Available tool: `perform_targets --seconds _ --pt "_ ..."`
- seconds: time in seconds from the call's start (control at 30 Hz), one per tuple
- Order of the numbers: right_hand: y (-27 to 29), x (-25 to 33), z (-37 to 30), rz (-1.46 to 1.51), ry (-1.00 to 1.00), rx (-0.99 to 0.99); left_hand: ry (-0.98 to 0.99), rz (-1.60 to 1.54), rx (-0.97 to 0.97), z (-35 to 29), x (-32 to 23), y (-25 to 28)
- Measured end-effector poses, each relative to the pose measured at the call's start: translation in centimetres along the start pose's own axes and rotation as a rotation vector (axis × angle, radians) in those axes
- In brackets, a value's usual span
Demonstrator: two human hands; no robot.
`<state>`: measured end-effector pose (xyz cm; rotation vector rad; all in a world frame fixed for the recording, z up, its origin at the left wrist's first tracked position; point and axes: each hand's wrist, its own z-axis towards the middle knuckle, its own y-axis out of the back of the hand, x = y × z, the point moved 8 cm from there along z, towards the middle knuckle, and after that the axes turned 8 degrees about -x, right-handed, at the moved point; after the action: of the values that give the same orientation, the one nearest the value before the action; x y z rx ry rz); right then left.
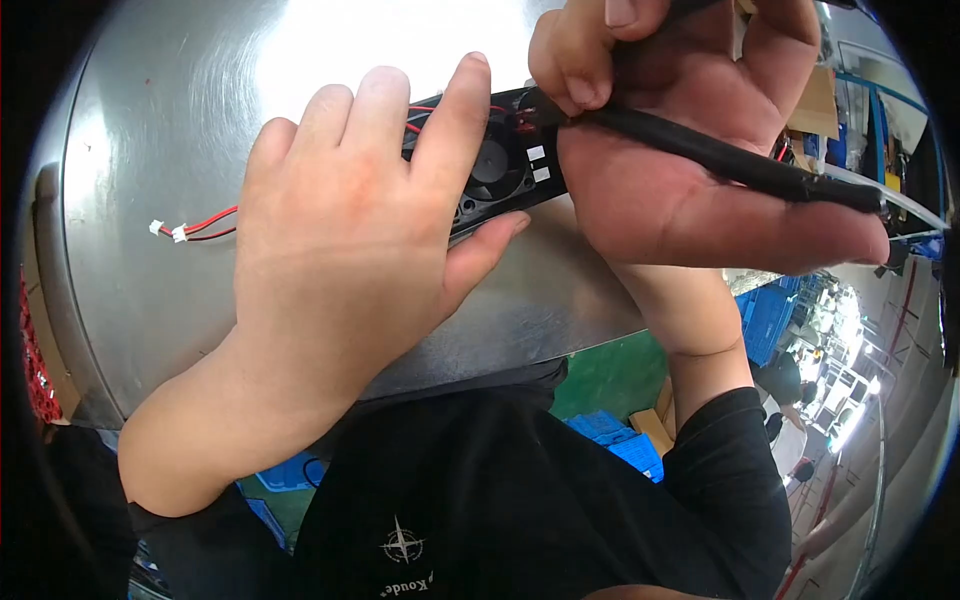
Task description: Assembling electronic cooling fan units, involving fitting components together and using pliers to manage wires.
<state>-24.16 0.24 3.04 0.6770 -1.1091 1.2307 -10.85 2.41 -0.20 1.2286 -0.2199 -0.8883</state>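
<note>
Spreading over the black fan panel (552, 162), our left hand (340, 190) rests with its fingers apart and the thumb split off toward the panel's near edge. The panel lies on the steel table (170, 120) under that hand and runs on to the right hand (660, 195), which is clamped on a slim black rod (740, 165); whether this is a tool or a cord, we cannot tell. Between our hands show the round fan (492, 165) and two white patches.

From here, we judge the panel could skid or swivel if the splayed left hand eases its pressure. Should the right hand slip, the rod might strike the fan blades or nick the red wire beneath our left fingers. The white connectors (180, 233), loose to the left of the left hand, could snag if the panel were dragged.

As for containers, a blue crate (768, 320) stands beyond the right forearm, more blue bins (610, 435) sit below and between our arms, and a cardboard box (815, 105) is past the right hand. What they hold is too small or hidden to tell.
</note>
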Motion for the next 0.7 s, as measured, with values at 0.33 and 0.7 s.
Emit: perform_targets --seconds 0.33,0.7 --pt "0.2 -0.4 0.5 0.62 -0.053 0.017 0.026 -0.022 0.024 0.4 -0.2 -0.3" --pt "0.7 -2.7 -1.7 0.407 -0.207 -0.001 -0.088 -0.065 -0.028 -0.1 0.0 -0.1"
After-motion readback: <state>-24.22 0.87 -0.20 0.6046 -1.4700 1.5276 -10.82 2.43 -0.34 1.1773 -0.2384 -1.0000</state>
